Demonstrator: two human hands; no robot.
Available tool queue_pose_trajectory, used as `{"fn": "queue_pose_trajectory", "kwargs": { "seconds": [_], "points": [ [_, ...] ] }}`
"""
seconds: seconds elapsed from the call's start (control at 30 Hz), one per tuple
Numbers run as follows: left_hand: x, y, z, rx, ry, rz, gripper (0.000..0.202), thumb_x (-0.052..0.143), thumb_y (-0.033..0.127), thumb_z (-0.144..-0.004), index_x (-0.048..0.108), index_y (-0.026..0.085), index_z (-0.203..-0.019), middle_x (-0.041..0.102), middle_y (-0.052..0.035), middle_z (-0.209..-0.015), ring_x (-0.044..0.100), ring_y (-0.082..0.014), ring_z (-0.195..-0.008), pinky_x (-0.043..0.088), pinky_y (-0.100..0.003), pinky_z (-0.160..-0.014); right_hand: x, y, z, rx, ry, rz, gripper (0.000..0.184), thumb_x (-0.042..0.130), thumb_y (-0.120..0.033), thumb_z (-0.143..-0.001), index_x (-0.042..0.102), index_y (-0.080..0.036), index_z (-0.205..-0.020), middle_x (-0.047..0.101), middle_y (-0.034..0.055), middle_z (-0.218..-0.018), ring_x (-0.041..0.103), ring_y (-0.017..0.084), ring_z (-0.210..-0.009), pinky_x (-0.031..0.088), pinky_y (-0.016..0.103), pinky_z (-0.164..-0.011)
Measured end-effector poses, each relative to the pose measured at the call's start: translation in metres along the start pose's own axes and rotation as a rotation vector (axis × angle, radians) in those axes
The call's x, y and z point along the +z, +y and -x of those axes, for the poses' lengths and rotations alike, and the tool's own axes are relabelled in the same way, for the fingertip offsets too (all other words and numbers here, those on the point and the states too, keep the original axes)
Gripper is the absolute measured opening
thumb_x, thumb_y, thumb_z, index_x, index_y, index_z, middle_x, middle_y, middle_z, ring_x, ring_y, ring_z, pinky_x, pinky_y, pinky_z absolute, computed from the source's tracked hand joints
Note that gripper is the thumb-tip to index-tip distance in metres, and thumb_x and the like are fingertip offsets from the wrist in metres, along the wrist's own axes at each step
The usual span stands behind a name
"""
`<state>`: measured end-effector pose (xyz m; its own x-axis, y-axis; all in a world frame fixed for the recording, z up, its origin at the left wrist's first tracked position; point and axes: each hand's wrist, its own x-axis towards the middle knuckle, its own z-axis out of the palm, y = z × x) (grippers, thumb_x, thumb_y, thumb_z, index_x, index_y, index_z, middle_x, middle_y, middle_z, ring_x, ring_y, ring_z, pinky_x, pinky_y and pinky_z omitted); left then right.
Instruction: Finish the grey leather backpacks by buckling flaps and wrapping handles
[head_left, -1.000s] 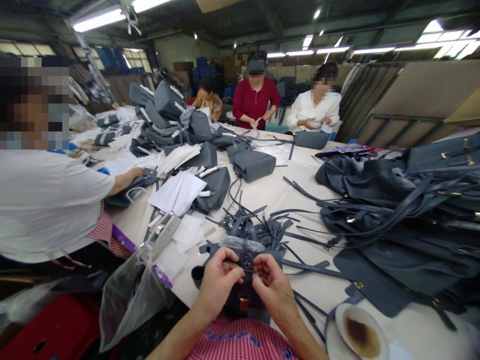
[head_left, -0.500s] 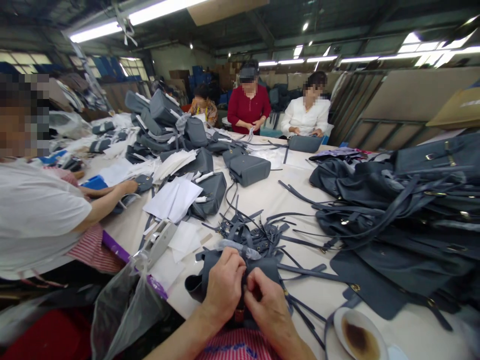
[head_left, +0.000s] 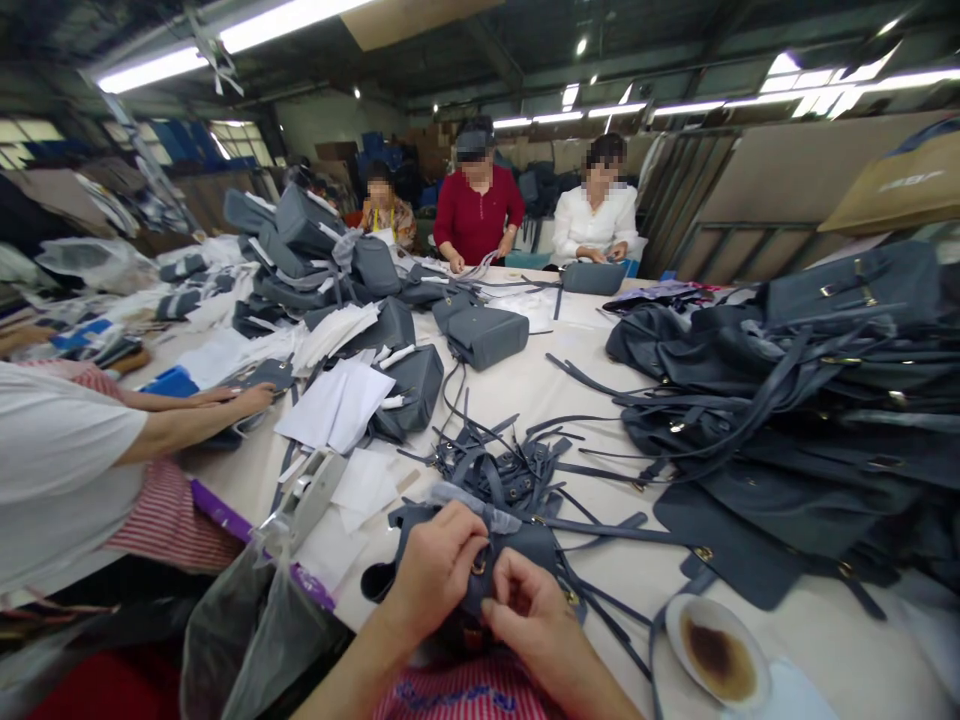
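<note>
At the table's near edge lies a small dark blue leather bag (head_left: 525, 545) with a gold clasp. My left hand (head_left: 435, 570) is closed, pinching the bag's front strap by the gold fitting. My right hand (head_left: 529, 615) is closed too, its fingers pressed on the same strap just below. A clear plastic wrapper (head_left: 472, 498) lies over the top of the bag. A tangle of loose blue straps (head_left: 502, 465) sits just behind it.
A large pile of dark blue bags (head_left: 787, 400) fills the right side. A stained saucer (head_left: 716, 660) sits near right. White paper sheets (head_left: 337, 405) and more bags lie mid-left. A co-worker's arm (head_left: 180, 425) reaches in from the left; three people work at the far end. A plastic sack (head_left: 247, 630) hangs at the table edge.
My hands have closed in together over the bag's strap and drifted slightly down. The view has tilted right and down. The co-worker on the left has leaned back out of view.
</note>
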<state>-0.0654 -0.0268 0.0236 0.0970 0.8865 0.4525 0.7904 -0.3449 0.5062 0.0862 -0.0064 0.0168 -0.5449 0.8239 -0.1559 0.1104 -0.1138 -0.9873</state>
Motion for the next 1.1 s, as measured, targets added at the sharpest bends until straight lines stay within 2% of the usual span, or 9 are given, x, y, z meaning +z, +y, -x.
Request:
{"fn": "queue_pose_trajectory", "kwargs": {
  "seconds": [0.13, 0.23, 0.33, 0.47, 0.57, 0.7, 0.87, 0.97, 1.1],
  "points": [
    [0.003, -0.007, 0.000, 0.102, 0.007, -0.205, 0.022, 0.039, 0.016, -0.093, 0.056, 0.019, -0.080, 0.057, -0.0014, -0.070, 0.052, -0.0138, -0.054, 0.037, -0.025, -0.052, 0.003, 0.004, 0.006, -0.109, 0.065, 0.383, 0.017, 0.048, -0.008, -0.060, 0.038, -0.022, -0.059, 0.041, -0.0075, -0.054, 0.040, 0.010, -0.053, 0.027, 0.022, -0.053],
    [0.004, -0.007, -0.006, -0.120, 0.051, -0.079, 0.022, 0.037, 0.016, -0.092, 0.054, 0.019, -0.078, 0.057, -0.0020, -0.071, 0.057, -0.0150, -0.063, 0.041, -0.024, -0.059, 0.010, 0.006, 0.009, -0.129, -0.138, 0.386, 0.021, 0.046, -0.003, -0.055, 0.037, -0.022, -0.055, 0.042, -0.0077, -0.055, 0.041, 0.009, -0.053, 0.025, 0.021, -0.051],
    [-0.003, -0.006, -0.010, -0.324, 0.029, 0.111, 0.014, 0.044, 0.021, -0.089, 0.052, 0.020, -0.078, 0.057, 0.0000, -0.070, 0.057, -0.0147, -0.063, 0.042, -0.024, -0.060, 0.011, 0.008, 0.008, -0.031, -0.111, 0.319, 0.021, 0.047, -0.004, -0.055, 0.037, -0.022, -0.055, 0.042, -0.0079, -0.055, 0.041, 0.009, -0.054, 0.026, 0.021, -0.051],
    [-0.016, -0.006, -0.004, -0.586, -0.171, 0.407, 0.012, 0.058, 0.031, -0.081, 0.056, 0.019, -0.078, 0.055, 0.0038, -0.061, 0.053, -0.0135, -0.053, 0.040, -0.023, -0.054, 0.005, 0.008, 0.003, 0.031, -0.037, 0.220, 0.019, 0.049, -0.007, -0.058, 0.037, -0.023, -0.057, 0.040, -0.0084, -0.054, 0.039, 0.010, -0.053, 0.028, 0.020, -0.051],
    [-0.019, -0.007, -0.002, -0.613, -0.319, 0.547, 0.018, 0.059, 0.034, -0.080, 0.063, 0.017, -0.075, 0.060, 0.0008, -0.065, 0.056, -0.0149, -0.060, 0.041, -0.023, -0.056, 0.008, 0.007, 0.001, -0.039, -0.057, 0.201, 0.020, 0.049, -0.005, -0.056, 0.039, -0.022, -0.057, 0.042, -0.0086, -0.055, 0.040, 0.009, -0.053, 0.028, 0.020, -0.051],
    [-0.014, -0.008, -0.010, -0.813, -0.248, 0.844, 0.021, 0.070, 0.033, -0.069, 0.067, 0.015, -0.078, 0.061, 0.0010, -0.064, 0.054, -0.0132, -0.060, 0.040, -0.022, -0.055, 0.017, 0.000, 0.001, -0.126, -0.116, 0.257, 0.022, 0.049, -0.001, -0.055, 0.042, -0.021, -0.057, 0.045, -0.0089, -0.055, 0.041, 0.008, -0.052, 0.026, 0.020, -0.050],
    [-0.017, -0.011, -0.019, -1.015, -0.123, 1.209, 0.034, 0.081, 0.037, -0.060, 0.068, 0.013, -0.079, 0.060, 0.0006, -0.061, 0.053, -0.0099, -0.053, 0.037, -0.019, -0.049, 0.016, -0.001, 0.003, -0.027, -0.076, 0.230, 0.021, 0.050, -0.001, -0.058, 0.044, -0.021, -0.060, 0.046, -0.0087, -0.056, 0.043, 0.008, -0.053, 0.030, 0.018, -0.050],
    [-0.016, -0.015, -0.019, -1.045, -0.072, 1.206, 0.040, 0.084, 0.042, -0.056, 0.070, 0.011, -0.077, 0.062, -0.0012, -0.062, 0.054, -0.0091, -0.054, 0.033, -0.017, -0.045, 0.019, 0.010, 0.007, -0.013, -0.156, 0.249, 0.020, 0.052, -0.003, -0.057, 0.045, -0.021, -0.059, 0.048, -0.0087, -0.055, 0.044, 0.007, -0.049, 0.029, 0.017, -0.046],
    [-0.007, -0.021, -0.016, -0.989, -0.137, 1.046, 0.043, 0.083, 0.049, -0.054, 0.070, 0.010, -0.069, 0.062, -0.0020, -0.055, 0.046, -0.0066, -0.047, 0.031, -0.016, -0.041, 0.024, 0.028, 0.009, -0.068, -0.206, 0.393, 0.016, 0.057, -0.006, -0.057, 0.053, -0.020, -0.061, 0.057, -0.0070, -0.060, 0.052, 0.009, -0.053, 0.037, 0.018, -0.053]
  ]
}}
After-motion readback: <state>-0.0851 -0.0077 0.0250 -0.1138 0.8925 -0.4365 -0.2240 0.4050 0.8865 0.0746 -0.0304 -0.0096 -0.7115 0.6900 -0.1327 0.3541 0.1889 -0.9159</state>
